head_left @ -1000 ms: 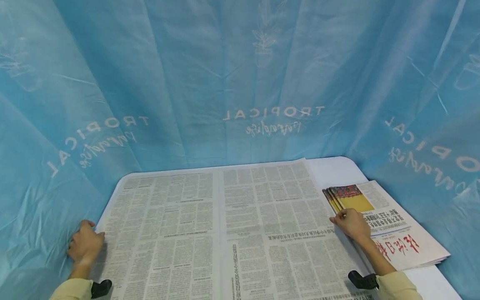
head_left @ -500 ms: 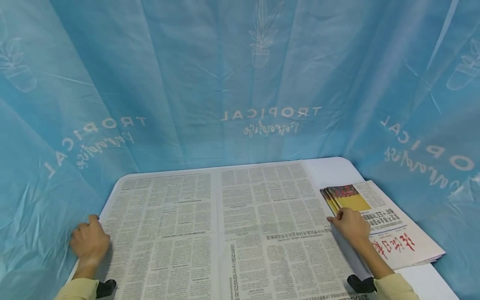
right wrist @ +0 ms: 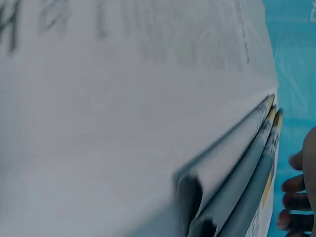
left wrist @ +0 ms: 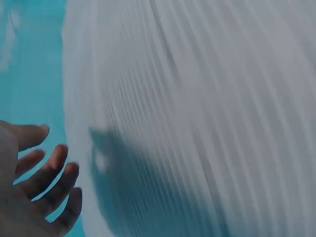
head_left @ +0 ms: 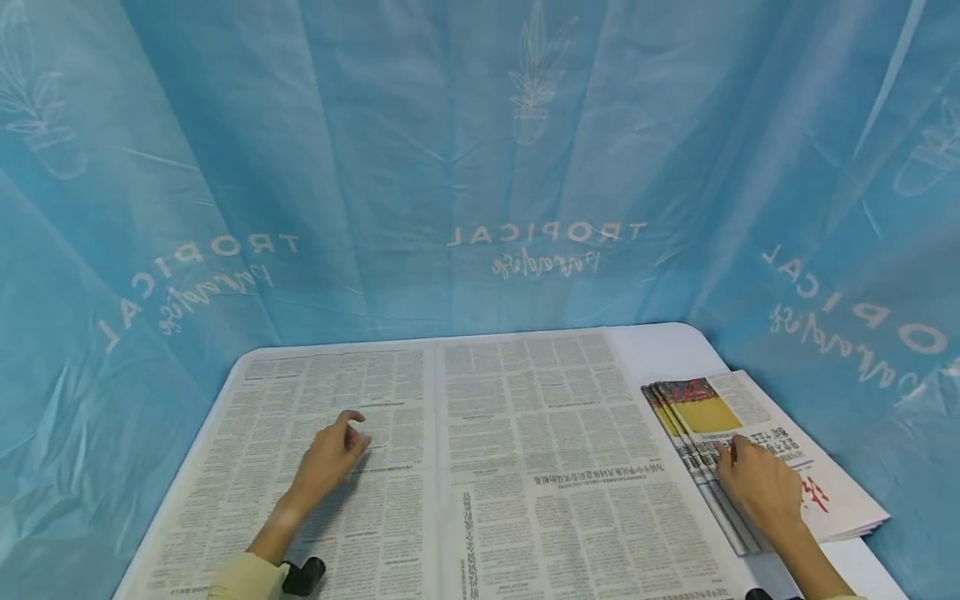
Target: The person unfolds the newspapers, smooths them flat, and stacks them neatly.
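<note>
A wide newspaper sheet [head_left: 495, 450] lies spread flat over most of the white table. Above its left half is my left hand [head_left: 322, 462], fingers loosely bent and holding nothing; its shadow falls on the paper. The left wrist view shows that hand [left wrist: 47, 182] with spread fingers, the sheet blurred beside it. At the right, several folded newspapers [head_left: 712, 404] are stacked with their folds staggered. My right hand [head_left: 761, 483] is over this stack, fingers loosely curled. In the right wrist view the folded edges [right wrist: 242, 168] stand apart from the fingertips [right wrist: 295, 183]; whether any finger touches the top paper is unclear.
White tabletop [head_left: 660, 346] shows at the back right, between the spread sheet and the table's rounded corner. A blue printed curtain [head_left: 390, 208] hangs close around the back and both sides. Black wrist straps [head_left: 303, 577] sit by the light yellow sleeves.
My left hand has left the sheet's left edge and moved right, over its left half. My right hand has gone from the sheet's right edge to over the folded stack.
</note>
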The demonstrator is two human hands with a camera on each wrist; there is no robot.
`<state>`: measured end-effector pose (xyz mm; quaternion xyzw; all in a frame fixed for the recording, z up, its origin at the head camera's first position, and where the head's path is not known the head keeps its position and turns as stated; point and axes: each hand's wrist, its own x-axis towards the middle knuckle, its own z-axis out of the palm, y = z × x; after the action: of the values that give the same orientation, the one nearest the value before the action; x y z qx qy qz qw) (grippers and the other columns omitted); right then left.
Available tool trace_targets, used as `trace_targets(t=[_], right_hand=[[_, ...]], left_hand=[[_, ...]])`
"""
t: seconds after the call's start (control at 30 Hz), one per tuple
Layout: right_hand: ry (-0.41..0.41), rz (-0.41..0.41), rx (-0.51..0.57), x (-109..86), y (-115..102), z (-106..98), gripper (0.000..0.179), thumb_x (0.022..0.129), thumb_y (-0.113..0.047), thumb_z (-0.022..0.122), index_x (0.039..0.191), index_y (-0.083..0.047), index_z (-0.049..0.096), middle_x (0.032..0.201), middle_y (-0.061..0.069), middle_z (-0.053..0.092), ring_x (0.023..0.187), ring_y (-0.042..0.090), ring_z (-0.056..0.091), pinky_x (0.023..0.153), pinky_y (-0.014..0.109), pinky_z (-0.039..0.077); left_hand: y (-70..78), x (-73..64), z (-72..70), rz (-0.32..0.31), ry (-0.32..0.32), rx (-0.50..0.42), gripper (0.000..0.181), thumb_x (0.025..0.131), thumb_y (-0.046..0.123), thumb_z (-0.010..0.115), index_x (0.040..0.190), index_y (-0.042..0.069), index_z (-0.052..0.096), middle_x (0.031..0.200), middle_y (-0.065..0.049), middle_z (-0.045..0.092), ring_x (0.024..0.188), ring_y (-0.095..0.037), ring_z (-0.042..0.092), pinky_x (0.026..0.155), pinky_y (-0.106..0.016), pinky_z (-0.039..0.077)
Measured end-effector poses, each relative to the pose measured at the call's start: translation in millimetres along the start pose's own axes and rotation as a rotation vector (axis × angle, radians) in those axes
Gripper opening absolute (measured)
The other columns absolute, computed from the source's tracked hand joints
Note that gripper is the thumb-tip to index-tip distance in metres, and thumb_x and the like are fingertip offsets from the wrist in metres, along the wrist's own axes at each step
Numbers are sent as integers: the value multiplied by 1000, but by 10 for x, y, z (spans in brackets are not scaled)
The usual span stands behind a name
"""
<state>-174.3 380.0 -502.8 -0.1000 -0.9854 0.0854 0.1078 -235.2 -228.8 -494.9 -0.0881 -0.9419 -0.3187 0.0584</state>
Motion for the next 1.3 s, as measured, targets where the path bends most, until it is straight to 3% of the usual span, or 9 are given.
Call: trace_targets(t=[0.17,0.27,0.43,0.63,0.8,0.93,1.03,1.17,1.3], right_hand=[[-173,11,-51,-25,57,81,57,99,-47,46,105,9,57,79,27,62,55,32,56,44,45,39],[-247,19,-69,-47,61,114,58,100,-47,43,100,9,57,77,26,61,56,34,56,47,48,41],[-269,4,-95,-73,96,120,52,101,-42,41,95,7,58,73,22,60,57,34,57,48,49,42],[-302,-41,-75,-90,180,120,64,102,-55,33,98,3,60,75,19,61,56,31,56,46,45,40],[-309,-74,-78,-104,193,108,68,99,-61,35,100,2,60,78,17,61,57,27,55,46,41,39],[-292,-102,-80,-98,191,115,59,102,-53,34,98,0,59,79,16,60,61,29,57,48,43,40],[-276,-115,-90,-77,176,108,45,104,-39,36,89,-3,58,76,14,60,60,30,57,50,45,41],[-286,-111,-124,-39,150,71,31,97,-26,44,79,-4,57,70,13,59,57,28,55,50,47,42],[-324,-97,-131,-16,146,18,26,90,-25,51,84,-1,59,74,17,60,60,29,55,51,49,42]], left_hand=[[376,92,301,161,-139,-155,29,93,11,66,119,-1,59,79,1,61,66,-8,53,59,-24,43],[532,116,459,256,-220,-219,27,95,12,64,118,-1,60,82,-1,62,69,-9,56,60,-24,45],[762,119,690,353,-366,-288,27,98,16,61,120,2,60,86,-1,64,72,-8,58,65,-25,47],[1003,121,927,393,-460,-343,25,97,15,61,119,3,61,88,0,64,73,-5,58,67,-22,48],[1174,102,1096,398,-524,-373,24,96,16,63,117,4,63,87,1,63,70,-1,54,65,-18,47],[1255,95,1211,404,-562,-404,24,95,15,65,116,3,64,86,1,63,67,1,51,65,-16,45],[1285,104,1272,405,-569,-424,24,95,15,65,115,2,64,85,1,63,66,1,49,64,-16,44],[1296,122,1314,400,-560,-430,22,95,15,64,114,3,65,84,1,62,64,1,49,62,-16,43],[1282,150,1348,377,-543,-442,21,95,16,64,112,5,66,83,2,63,63,1,48,60,-16,42]])
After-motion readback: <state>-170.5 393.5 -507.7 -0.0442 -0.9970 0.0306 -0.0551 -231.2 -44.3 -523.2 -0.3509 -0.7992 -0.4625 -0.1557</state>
